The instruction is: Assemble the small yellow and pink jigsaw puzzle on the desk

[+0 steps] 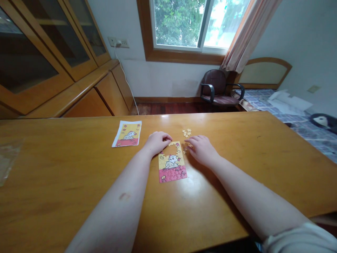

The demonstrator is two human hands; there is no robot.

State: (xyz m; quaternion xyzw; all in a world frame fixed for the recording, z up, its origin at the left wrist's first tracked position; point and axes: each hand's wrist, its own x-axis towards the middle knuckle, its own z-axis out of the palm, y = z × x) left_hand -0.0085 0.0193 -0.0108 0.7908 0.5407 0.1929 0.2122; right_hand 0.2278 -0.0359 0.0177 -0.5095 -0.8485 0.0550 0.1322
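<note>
At the middle of the table (263, 151), a mostly built puzzle (172, 167) lies between both hands. The left hand (157, 141) curls loosely at its gapped top edge, and the right hand (201, 149) rests fingers-down just beside it, near loose pieces (186, 133); whether either pinches one, I cannot tell. Filling the top gap seems in hand, and that calls for a piece turned to match its outline.

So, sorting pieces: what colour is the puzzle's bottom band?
Pink-red, on the small rectangular yellow jigsaw puzzle; head view.

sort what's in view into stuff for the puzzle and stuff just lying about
In use: puzzle, loose pieces, picture, left hand, right hand.
Lying about: clear plastic, chair, papers on the bed.
</note>
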